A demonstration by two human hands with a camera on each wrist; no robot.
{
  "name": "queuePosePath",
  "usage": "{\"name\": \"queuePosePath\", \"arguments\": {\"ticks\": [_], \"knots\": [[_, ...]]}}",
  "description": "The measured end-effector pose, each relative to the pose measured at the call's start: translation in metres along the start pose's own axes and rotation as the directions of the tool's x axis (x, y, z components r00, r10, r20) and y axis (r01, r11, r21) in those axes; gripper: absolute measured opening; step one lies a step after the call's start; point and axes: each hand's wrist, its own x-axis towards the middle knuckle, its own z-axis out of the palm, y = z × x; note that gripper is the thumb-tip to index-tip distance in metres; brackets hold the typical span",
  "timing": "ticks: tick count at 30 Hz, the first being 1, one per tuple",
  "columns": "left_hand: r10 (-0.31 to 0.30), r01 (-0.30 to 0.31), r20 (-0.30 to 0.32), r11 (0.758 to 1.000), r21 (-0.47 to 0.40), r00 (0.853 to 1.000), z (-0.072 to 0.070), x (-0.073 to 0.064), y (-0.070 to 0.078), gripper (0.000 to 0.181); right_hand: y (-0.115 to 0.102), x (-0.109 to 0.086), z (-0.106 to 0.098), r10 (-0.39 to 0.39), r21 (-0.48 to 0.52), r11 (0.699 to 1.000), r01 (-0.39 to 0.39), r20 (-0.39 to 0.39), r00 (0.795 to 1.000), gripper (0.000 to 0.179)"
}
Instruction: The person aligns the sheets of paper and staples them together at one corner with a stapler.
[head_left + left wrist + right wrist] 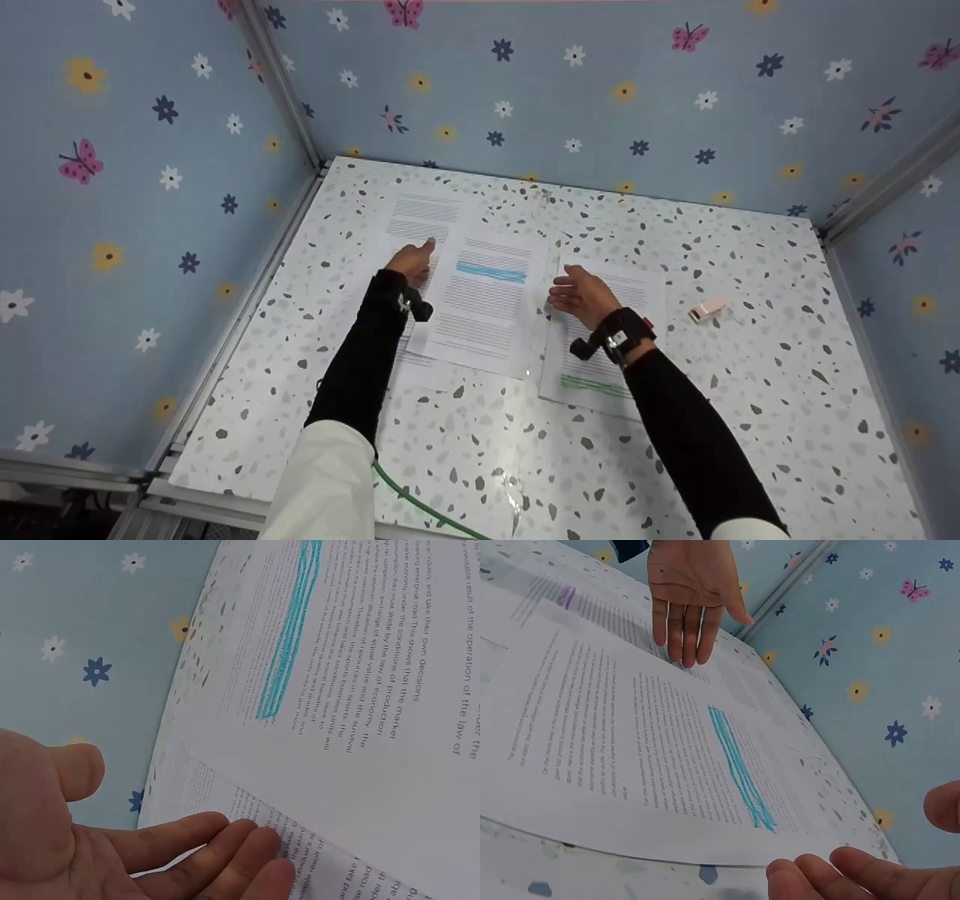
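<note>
A printed sheet with a blue highlighted band (491, 271) lies in the middle of the tabletop, its left edge overlapping another printed sheet (424, 206). My left hand (411, 262) is beside that overlap, fingers extended and thumb apart, holding nothing. In the right wrist view, a purple mark (566, 598) shows on the sheet underneath. My right hand (586, 296) hovers over the upper left of a third sheet (649, 285), which bears green highlighting (596, 385). Its fingers are loosely extended toward the middle sheet's right edge, with nothing in them.
A small pale pink object (708, 308) lies right of the third sheet. The speckled tabletop (765, 390) meets flowered panels (540, 90) at the back and sides. A green cable (427, 508) runs by the front edge, under my left forearm.
</note>
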Motion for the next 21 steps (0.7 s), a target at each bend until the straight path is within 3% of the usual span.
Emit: {"name": "queuePosePath", "arguments": {"ticks": [5, 15, 21], "knots": [[-0.014, 0.025, 0.053, 0.978, -0.209, 0.998, -0.002, -0.006, -0.001, 0.056, 0.009, 0.01, 0.005, 0.054, 0.072, 0.996, -0.052, -0.019, 0.998, 0.055], [-0.05, 0.058, 0.038, 0.969, -0.239, 0.998, -0.004, -0.007, 0.002, 0.047, 0.012, 0.017, 0.008, 0.089, 0.091, 0.992, -0.085, -0.048, 0.995, 0.052], [-0.051, 0.059, 0.044, 0.976, -0.211, 0.998, -0.003, -0.006, -0.002, 0.046, 0.016, 0.021, 0.009, 0.108, 0.09, 0.991, -0.104, -0.043, 0.993, 0.052]]}}
